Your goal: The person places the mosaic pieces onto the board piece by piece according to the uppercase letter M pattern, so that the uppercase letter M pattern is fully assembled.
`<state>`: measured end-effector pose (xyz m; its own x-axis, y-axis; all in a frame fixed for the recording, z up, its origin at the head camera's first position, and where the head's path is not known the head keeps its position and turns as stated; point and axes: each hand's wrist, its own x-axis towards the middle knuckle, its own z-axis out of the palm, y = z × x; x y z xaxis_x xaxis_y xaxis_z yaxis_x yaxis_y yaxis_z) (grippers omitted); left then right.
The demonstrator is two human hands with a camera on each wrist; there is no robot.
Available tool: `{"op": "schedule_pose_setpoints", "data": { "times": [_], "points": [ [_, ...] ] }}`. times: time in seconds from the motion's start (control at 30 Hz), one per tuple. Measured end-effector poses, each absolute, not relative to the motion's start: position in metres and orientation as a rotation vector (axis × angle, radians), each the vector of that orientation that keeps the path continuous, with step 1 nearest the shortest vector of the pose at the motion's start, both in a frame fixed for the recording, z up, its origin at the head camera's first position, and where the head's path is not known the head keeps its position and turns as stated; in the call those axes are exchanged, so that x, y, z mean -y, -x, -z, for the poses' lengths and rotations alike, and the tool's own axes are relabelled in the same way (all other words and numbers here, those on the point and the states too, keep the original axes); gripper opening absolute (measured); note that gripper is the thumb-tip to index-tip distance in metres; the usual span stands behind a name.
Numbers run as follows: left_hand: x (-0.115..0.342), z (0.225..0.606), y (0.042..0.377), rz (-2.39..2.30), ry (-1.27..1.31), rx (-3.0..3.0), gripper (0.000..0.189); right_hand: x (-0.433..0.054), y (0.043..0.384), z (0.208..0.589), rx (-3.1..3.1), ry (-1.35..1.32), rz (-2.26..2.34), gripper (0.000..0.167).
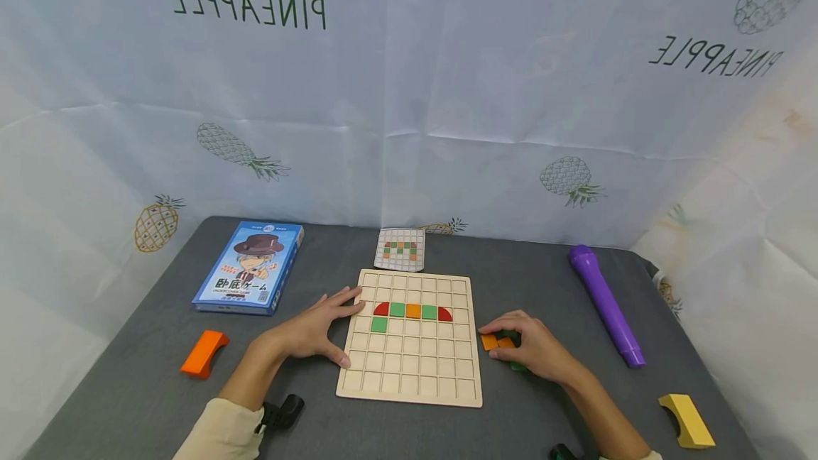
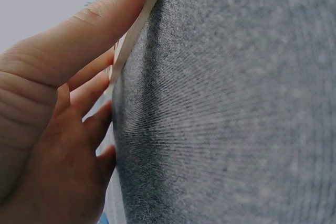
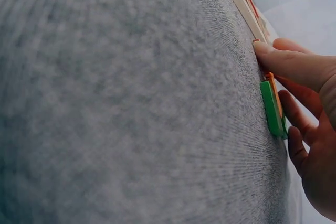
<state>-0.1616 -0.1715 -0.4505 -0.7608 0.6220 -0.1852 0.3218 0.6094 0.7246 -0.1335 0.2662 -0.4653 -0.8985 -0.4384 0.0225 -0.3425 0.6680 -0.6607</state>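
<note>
A pale wooden grid board [image 1: 409, 364] lies in the middle of the table. On it sit a row of red, green and orange pieces and a green tile [image 1: 379, 324] below that row. My left hand [image 1: 313, 327] is spread along the board's left edge, thumb and fingertips touching it; the left wrist view shows the thumb on the rim. To the right of the board, my right hand [image 1: 537, 348] pinches an orange tile [image 1: 488, 342] between thumb and forefinger. Another orange tile [image 1: 505, 343] and green tiles [image 3: 271, 108] lie under this hand, partly hidden.
Behind the board is a pattern card [image 1: 399, 261]. A blue game box [image 1: 249, 268] and an orange arch block [image 1: 204, 354] lie on the left. On the right are a purple microphone-shaped stick [image 1: 607, 304] and a yellow arch block [image 1: 687, 421]. A pineapple-print cloth [image 1: 447, 91] hangs behind.
</note>
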Motion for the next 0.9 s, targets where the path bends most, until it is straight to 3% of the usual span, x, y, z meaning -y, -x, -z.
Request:
{"op": "schedule_pose_setpoints", "data": {
  "times": [0.9],
  "points": [
    [0.172,0.451,0.163,-0.952,-0.760,-2.419,0.106,-0.268,0.138,0.454,-2.761,0.694,1.049,0.031]
  ]
}}
